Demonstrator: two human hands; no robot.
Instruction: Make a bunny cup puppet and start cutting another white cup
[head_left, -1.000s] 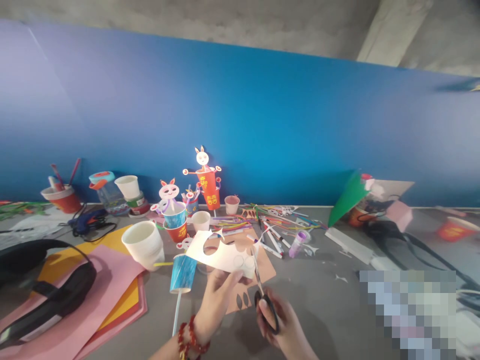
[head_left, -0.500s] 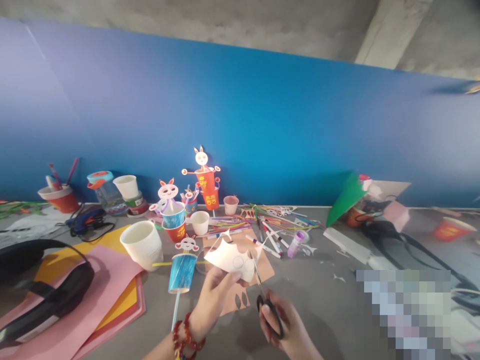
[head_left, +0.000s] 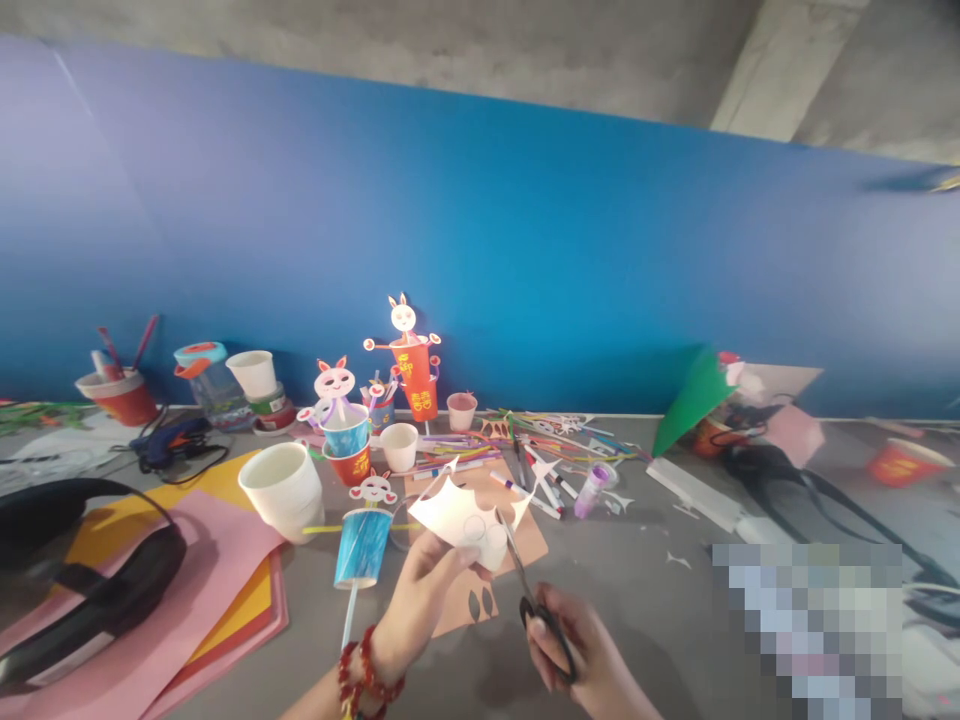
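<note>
Grey flat tabletop (head_left: 637, 600), tan paper sheet (head_left: 536, 540) on it. Left hand (head_left: 424, 590) mostly closed, thumb and fingers pinching white scallop-edged paper (head_left: 459, 522) over the tan sheet. Right hand (head_left: 571, 640) curled around black-handled metal scissors (head_left: 529, 600), blades at the white paper's right edge.

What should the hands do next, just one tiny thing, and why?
Perhaps the left hand could turn the white paper slightly. The right hand holds the scissors with their blades at the paper, just right of a drawn circle. A round line is probably easier to follow when the paper turns, and the left thumb sits close below that circle, so going slowly seems wise.
</note>
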